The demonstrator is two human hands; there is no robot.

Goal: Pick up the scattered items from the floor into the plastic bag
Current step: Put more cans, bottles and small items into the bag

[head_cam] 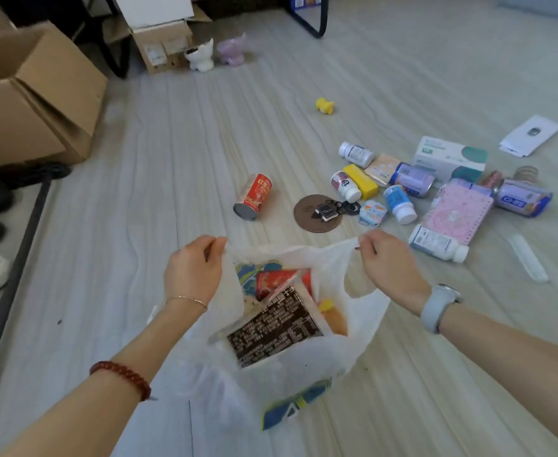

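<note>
My left hand (193,270) pinches one side of the bag (291,367) mouth, my right hand (388,263) the other — both grips pressed together on thin plastic, pulling the opening wide. The bag sits on the floor (139,209) just in front of me, already holding a dark printed box (271,328), a red packet (277,280) and something orange.

I judge this the opening step between pickups: the mouth is held ready, nothing is in hand. Beyond the bag lie a red can (253,196) on its side, a brown disc (317,213) with a keyring on it, and to the right a cluster of bottles (401,204), a pink notebook (457,214) and a mask box (449,159). A yellow toy (324,105) sits farther off.

Next, one hand must let go and reach — the can looks nearest — while the other keeps the mouth up.
</note>
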